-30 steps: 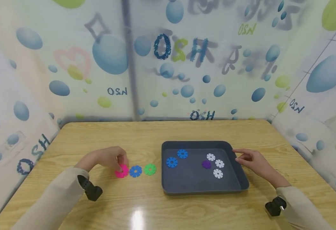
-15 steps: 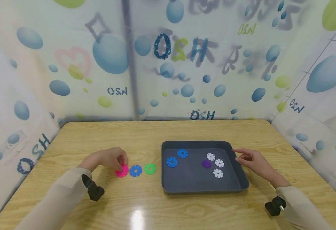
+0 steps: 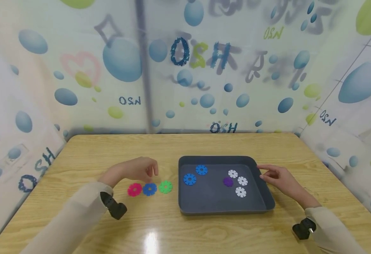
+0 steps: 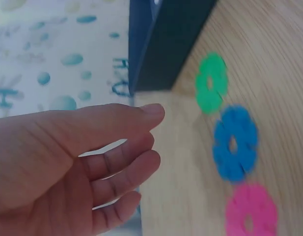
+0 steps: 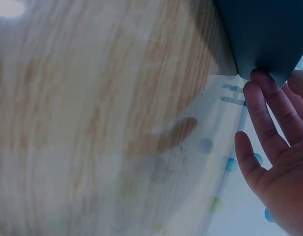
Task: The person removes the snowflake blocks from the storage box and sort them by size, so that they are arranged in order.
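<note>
My left hand (image 3: 141, 169) is raised over the table behind a short row of toothed plastic discs, its fingers loosely bent and holding nothing. That row runs from a pink disc (image 3: 135, 189) through a blue disc (image 3: 149, 189) to a green disc (image 3: 165, 187), all flat on the wood. In the left wrist view, a gap separates the thumb and fingers from the discs. My right hand (image 3: 279, 178) rests its fingertips at the right rim of a dark grey tray (image 3: 210, 208). In the right wrist view those fingers (image 5: 261, 110) are fairly straight against the tray's outer side.
Inside the tray, two blue discs (image 3: 190, 179) lie at the left; a purple disc (image 3: 228, 181) and several white discs (image 3: 240, 192) lie toward the right. The wooden table (image 3: 109, 229) ends at a patterned backdrop (image 3: 172, 88).
My left hand has let go of the pink disc, risen and moved right, above the blue disc. The pink disc stays at the row's left end. My right hand has kept its place.
</note>
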Demonstrator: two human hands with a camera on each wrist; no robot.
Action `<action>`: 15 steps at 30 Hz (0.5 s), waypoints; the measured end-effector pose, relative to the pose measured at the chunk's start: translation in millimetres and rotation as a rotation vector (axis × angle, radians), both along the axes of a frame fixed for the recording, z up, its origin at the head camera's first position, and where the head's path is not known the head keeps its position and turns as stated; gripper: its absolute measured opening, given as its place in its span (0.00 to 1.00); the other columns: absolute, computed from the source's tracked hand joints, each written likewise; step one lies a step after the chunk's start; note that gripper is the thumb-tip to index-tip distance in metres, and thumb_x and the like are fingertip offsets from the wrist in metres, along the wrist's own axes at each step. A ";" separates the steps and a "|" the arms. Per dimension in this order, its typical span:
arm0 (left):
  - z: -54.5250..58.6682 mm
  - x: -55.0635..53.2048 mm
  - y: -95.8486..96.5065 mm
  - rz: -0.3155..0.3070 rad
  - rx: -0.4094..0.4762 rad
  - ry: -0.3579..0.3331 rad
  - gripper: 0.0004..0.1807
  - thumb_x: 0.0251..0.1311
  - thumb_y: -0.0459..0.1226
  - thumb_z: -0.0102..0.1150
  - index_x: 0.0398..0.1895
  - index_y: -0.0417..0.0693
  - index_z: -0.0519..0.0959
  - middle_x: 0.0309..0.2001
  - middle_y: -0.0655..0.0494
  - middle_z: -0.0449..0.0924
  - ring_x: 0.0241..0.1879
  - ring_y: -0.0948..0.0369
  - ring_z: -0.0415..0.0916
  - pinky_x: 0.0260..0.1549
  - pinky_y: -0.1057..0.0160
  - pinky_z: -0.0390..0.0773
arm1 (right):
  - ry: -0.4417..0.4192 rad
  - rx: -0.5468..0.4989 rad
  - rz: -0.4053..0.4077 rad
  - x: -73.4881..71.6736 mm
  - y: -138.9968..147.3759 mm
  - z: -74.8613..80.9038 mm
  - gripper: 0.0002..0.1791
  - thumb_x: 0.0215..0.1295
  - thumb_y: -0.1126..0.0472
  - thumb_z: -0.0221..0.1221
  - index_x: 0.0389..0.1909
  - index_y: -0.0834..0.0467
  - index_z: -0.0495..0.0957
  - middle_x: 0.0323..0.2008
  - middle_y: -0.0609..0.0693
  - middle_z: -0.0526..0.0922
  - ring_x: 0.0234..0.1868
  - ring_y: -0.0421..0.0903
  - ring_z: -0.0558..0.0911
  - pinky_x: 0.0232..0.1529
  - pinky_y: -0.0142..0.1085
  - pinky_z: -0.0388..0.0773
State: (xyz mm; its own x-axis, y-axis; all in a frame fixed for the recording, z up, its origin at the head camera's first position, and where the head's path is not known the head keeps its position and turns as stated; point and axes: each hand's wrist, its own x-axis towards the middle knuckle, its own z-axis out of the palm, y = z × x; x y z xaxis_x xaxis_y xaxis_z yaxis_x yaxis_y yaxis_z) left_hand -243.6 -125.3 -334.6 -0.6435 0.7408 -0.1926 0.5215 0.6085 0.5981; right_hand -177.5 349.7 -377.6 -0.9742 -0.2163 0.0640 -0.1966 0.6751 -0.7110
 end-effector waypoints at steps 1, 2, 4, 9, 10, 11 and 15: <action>2.6 0.4 6.8 -0.010 0.000 0.001 0.10 0.50 0.27 0.62 0.35 0.40 0.74 0.30 0.55 0.73 0.30 0.62 0.70 0.31 0.65 0.72 | 0.005 0.000 0.003 -0.1 0.0 0.0 0.23 0.64 0.61 0.56 0.58 0.68 0.68 0.32 0.52 0.81 0.33 0.41 0.80 0.33 0.34 0.75; 4.7 0.9 14.0 -0.020 0.001 0.005 0.10 0.50 0.27 0.62 0.35 0.41 0.74 0.30 0.55 0.73 0.30 0.62 0.69 0.31 0.65 0.72 | 0.006 -0.001 0.002 -0.2 -0.1 0.2 0.23 0.64 0.61 0.56 0.57 0.68 0.68 0.31 0.52 0.81 0.33 0.41 0.80 0.32 0.33 0.75; 8.6 2.1 29.2 -0.038 0.005 0.018 0.09 0.51 0.28 0.62 0.35 0.41 0.74 0.29 0.56 0.73 0.30 0.62 0.69 0.31 0.65 0.72 | 0.007 -0.005 0.000 0.0 -0.2 0.1 0.23 0.64 0.61 0.56 0.57 0.68 0.68 0.31 0.52 0.81 0.33 0.41 0.80 0.32 0.33 0.75; 11.6 1.2 66.0 -0.087 0.001 0.048 0.10 0.51 0.28 0.62 0.37 0.41 0.75 0.33 0.53 0.75 0.32 0.62 0.71 0.33 0.65 0.73 | 0.012 -0.008 -0.008 -0.2 0.6 -1.8 0.24 0.63 0.61 0.56 0.58 0.68 0.68 0.31 0.52 0.82 0.32 0.40 0.80 0.31 0.33 0.75; 11.1 0.0 72.5 -0.094 -0.005 0.054 0.10 0.51 0.28 0.62 0.37 0.41 0.75 0.33 0.52 0.76 0.33 0.62 0.72 0.34 0.65 0.73 | 0.013 -0.007 -0.011 -0.5 0.9 -2.3 0.24 0.63 0.61 0.56 0.58 0.68 0.68 0.31 0.52 0.82 0.32 0.40 0.80 0.30 0.33 0.74; 10.3 -1.3 78.4 -0.099 -0.013 0.060 0.10 0.51 0.28 0.62 0.38 0.42 0.75 0.34 0.52 0.76 0.33 0.62 0.72 0.34 0.65 0.73 | 0.012 -0.007 -0.014 -0.7 1.1 -2.6 0.24 0.63 0.61 0.56 0.58 0.68 0.68 0.32 0.52 0.82 0.32 0.40 0.80 0.30 0.33 0.74; 5.5 -7.4 98.5 -0.111 -0.055 0.082 0.12 0.50 0.28 0.64 0.38 0.43 0.76 0.35 0.52 0.77 0.35 0.61 0.72 0.35 0.65 0.73 | 0.008 -0.004 -0.020 -1.8 1.6 -3.7 0.24 0.63 0.60 0.57 0.58 0.67 0.68 0.32 0.52 0.82 0.32 0.41 0.80 0.30 0.34 0.74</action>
